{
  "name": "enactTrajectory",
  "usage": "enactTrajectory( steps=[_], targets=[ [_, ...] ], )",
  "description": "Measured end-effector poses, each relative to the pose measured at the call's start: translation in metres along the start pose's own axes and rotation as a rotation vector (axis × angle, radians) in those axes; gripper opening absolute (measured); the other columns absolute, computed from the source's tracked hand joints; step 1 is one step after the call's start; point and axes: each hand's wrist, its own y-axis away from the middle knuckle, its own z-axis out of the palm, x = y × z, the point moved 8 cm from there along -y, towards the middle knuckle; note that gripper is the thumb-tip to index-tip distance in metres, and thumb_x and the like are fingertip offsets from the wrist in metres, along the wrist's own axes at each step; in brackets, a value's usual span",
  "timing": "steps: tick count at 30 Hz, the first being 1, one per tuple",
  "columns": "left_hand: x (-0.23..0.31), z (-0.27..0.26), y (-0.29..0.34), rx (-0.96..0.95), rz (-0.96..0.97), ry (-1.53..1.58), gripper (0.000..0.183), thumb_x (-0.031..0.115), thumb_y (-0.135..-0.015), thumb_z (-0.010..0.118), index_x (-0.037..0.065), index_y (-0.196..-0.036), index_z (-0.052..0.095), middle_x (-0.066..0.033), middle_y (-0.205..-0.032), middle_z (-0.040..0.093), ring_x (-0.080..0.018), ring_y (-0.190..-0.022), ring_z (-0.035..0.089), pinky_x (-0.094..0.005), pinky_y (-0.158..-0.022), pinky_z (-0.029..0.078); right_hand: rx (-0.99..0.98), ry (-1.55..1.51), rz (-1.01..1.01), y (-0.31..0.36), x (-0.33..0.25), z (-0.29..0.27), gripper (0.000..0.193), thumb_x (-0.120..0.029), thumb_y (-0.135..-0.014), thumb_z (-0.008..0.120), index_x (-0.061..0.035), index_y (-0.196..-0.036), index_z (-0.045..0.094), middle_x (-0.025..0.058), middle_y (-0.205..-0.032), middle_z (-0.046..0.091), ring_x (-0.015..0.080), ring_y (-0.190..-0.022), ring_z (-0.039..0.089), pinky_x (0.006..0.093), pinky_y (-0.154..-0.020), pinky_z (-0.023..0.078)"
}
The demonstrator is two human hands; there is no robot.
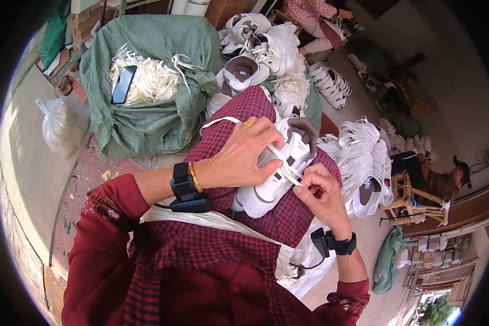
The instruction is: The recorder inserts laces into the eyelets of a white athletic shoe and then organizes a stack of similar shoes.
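Nearest, a person in dark red sleeves (100, 244) sits with a red-and-black checked cloth (288, 217) across the lap. A white shoe (258, 195) with a brown lining rests on that lap, its toe toward the wearer and its opening facing away, between the two hands.

The left hand (236, 155) curves over the shoe's side, finger and thumb narrowly parted at the lacing; whether they grip the lace I cannot tell. The right hand (326, 198) pinches the white lace (291, 174) near the front of the lacing. The step in hand looks like lacing the shoe; the next move probably calls for drawing the strand snug without twisting it, the shoe kept steady.

Just right of the lap is a stack of white shoes (358, 157). Beyond the knees, to the left, a green sack (146, 133) carries loose white laces (155, 81) and a phone (124, 84). Ahead is a larger shoe pile (244, 70). Farther off, one co-worker in pink (312, 13) sits at the top; another person (443, 182) is at the right.
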Motion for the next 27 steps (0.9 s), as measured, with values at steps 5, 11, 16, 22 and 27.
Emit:
enactTrajectory(
  steps=[5, 11, 16, 22, 27],
  targets=[
    [-0.011, -0.003, -0.014, -0.068, 0.048, 0.066, 0.024, 0.018, -0.083, 0.074, 0.004, -0.094, 0.059, -0.0087, -0.082, 0.057, -0.0248, -0.062, 0.052, -0.0353, -0.059, 0.041, 0.042, 0.179, -0.043, 0.006, -0.010, 0.000, 0.023, -0.009, -0.077, 0.081, -0.0001, -0.081, 0.060, 0.0051, -0.086, 0.055, 0.0152, -0.071, 0.054, 0.0287, -0.062, 0.044],
    [-0.052, -0.021, -0.027, -0.310, -0.336, 0.245, 0.024, 0.017, -0.091, 0.073, 0.004, -0.075, 0.061, 0.0077, -0.062, 0.039, -0.0022, -0.056, 0.032, -0.0251, -0.048, 0.025, 0.088, 0.175, -0.093, 0.004, -0.006, 0.006, 0.026, -0.008, -0.073, 0.082, -0.0009, -0.085, 0.060, 0.0083, -0.081, 0.060, 0.0207, -0.072, 0.060, 0.0329, -0.066, 0.049],
    [-0.098, -0.066, -0.017, -0.214, -0.425, 0.362, 0.025, 0.019, -0.093, 0.071, 0.004, -0.074, 0.062, 0.0079, -0.060, 0.047, -0.0004, -0.057, 0.038, -0.0228, -0.049, 0.029, 0.065, 0.180, -0.145, 0.002, 0.003, 0.006, 0.028, -0.007, -0.073, 0.080, -0.0007, -0.090, 0.058, 0.0083, -0.081, 0.061, 0.0202, -0.072, 0.061, 0.0334, -0.065, 0.050],
    [-0.074, -0.048, -0.016, -0.307, -0.258, 0.073, 0.023, 0.015, -0.089, 0.071, 0.008, -0.109, 0.063, -0.0030, -0.107, 0.060, -0.0147, -0.096, 0.056, -0.0270, -0.075, 0.046, 0.234, 0.043, -0.029, 0.000, 0.005, -0.009, 0.026, -0.003, -0.075, 0.075, -0.0013, -0.096, 0.060, 0.0090, -0.091, 0.056, 0.0220, -0.078, 0.059, 0.0346, -0.066, 0.049],
    [-0.007, -0.027, -0.017, -0.308, 0.057, -0.163, 0.038, 0.010, -0.077, 0.073, 0.011, -0.113, 0.060, -0.0051, -0.121, 0.058, -0.0264, -0.120, 0.052, -0.0439, -0.103, 0.032, 0.195, 0.325, -0.233, -0.005, -0.029, -0.005, 0.028, -0.004, -0.075, 0.076, -0.0007, -0.099, 0.062, 0.0111, -0.100, 0.055, 0.0277, -0.092, 0.056, 0.0377, -0.076, 0.048]
  ],
)
